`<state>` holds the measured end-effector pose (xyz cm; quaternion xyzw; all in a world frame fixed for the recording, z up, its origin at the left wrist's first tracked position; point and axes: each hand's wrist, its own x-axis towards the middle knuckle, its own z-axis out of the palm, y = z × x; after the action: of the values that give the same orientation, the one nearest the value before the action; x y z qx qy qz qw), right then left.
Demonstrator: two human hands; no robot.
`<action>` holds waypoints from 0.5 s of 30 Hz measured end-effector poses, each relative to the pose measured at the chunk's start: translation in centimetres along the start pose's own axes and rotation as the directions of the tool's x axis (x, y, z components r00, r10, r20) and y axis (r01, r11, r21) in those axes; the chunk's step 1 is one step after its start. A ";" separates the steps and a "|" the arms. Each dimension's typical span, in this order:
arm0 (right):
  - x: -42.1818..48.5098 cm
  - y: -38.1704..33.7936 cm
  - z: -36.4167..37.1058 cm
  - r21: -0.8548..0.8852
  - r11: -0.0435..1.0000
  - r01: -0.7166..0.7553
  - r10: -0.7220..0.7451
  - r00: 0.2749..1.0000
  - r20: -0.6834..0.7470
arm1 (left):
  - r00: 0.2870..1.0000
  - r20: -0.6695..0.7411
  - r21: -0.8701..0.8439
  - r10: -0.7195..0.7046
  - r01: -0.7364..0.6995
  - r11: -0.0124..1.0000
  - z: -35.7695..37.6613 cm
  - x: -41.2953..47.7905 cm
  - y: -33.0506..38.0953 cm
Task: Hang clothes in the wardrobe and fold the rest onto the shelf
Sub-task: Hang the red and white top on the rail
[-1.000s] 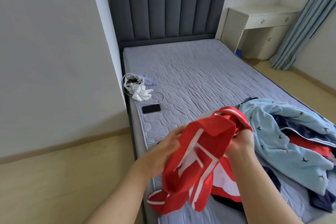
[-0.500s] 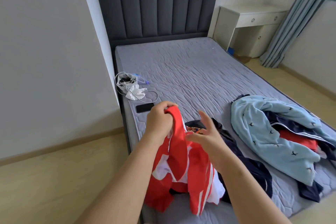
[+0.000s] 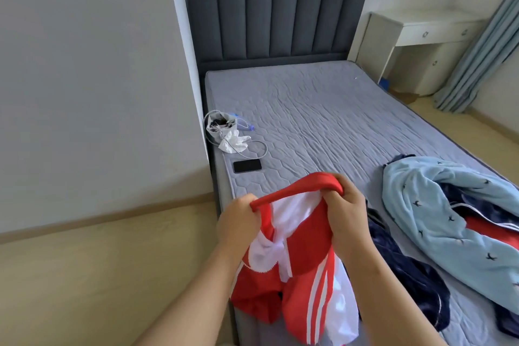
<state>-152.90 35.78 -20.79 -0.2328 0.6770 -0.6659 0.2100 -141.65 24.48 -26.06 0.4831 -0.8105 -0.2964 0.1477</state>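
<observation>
Now both hands are busy with one piece of clothing. The left hand (image 3: 238,222) has its fingers curled tight round one end of a red band (image 3: 297,184). The right hand (image 3: 346,216) has its fingers curled round the other end, so the band makes a little arch between them. The band is the top edge of a red sports garment (image 3: 306,267) with white stripes and a white inside. I cannot tell if it is shorts or long trousers. It hangs down from the hands over the near left corner of the bed, and its bottom part droops past the edge of the grey mattress (image 3: 323,109).

Just to the right, a navy garment (image 3: 404,275) lies crumpled on the mattress. Further right is a heap: a light blue top (image 3: 438,213) with tiny dark birds, bunched over more navy cloth and a red piece (image 3: 488,230).

Up the left side of the mattress lies a black phone (image 3: 247,166). Near it are a looped white cable (image 3: 259,149), a scrunched white tissue (image 3: 234,142) and a small open bag (image 3: 219,123).

At the far end stands a dark grey padded headboard (image 3: 276,17). A white desk (image 3: 438,25) with drawers sits in the far right corner, next to a pale blue curtain (image 3: 483,45). The floor (image 3: 84,275) is light wood.
</observation>
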 end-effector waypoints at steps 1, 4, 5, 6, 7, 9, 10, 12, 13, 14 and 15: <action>0.0 -0.2 0.1 0.000 1.000 0.027 -0.027 1.000 0.003 | 0.995 0.017 -0.090 -0.102 0.103 0.991 -0.3 0.1 -0.5; -0.4 0.0 0.6 -0.147 0.984 0.100 -0.094 0.995 0.044 | 0.852 0.261 -0.654 -0.454 0.502 0.566 -2.7 0.7 -0.4; -0.5 0.2 0.8 -0.231 0.967 0.102 -0.091 0.994 0.060 | 0.794 0.353 -0.789 -0.494 0.537 0.298 -3.9 0.7 0.2; -0.5 0.6 0.9 -0.324 0.941 0.104 -0.083 0.994 0.077 | 0.777 0.375 -0.863 -0.505 0.492 0.116 -5.0 0.8 0.5; -0.5 1.1 1.0 -0.412 0.904 0.113 -0.079 0.992 0.099 | 0.786 0.337 -0.908 -0.518 0.417 0.043 -6.0 0.7 0.9; -0.8 2.1 1.1 -0.535 0.834 0.136 -0.063 0.986 0.153 | 0.826 0.190 -0.968 -0.531 0.248 0.038 -7.8 -0.3 1.4; -1.0 2.5 1.3 -0.569 0.810 0.139 -0.050 0.984 0.170 | 0.831 0.122 -0.986 -0.543 0.164 0.030 -8.6 -1.1 1.7; -1.6 3.0 1.9 -0.608 0.782 0.136 -0.018 0.980 0.196 | 0.845 0.018 -0.999 -0.535 0.042 0.032 -9.8 -2.8 1.5; -1.8 3.1 2.3 -0.614 0.777 0.141 -0.007 0.977 0.215 | 0.843 -0.036 -0.998 -0.536 -0.006 0.056 -10.2 -3.7 1.1; -2.1 3.1 2.9 -0.609 0.778 0.151 0.000 0.971 0.240 | 0.835 -0.090 -0.995 -0.544 -0.049 0.089 -10.5 -4.6 0.5; -2.4 3.0 3.6 -0.595 0.787 0.162 0.006 0.963 0.271 | 0.813 -0.150 -0.988 -0.562 -0.099 0.121 -11.0 -5.6 -0.2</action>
<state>-148.94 34.36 -23.99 -0.4008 0.8124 -0.3826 0.1815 -133.00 25.53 -17.38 0.4548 -0.2619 -0.6288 0.5738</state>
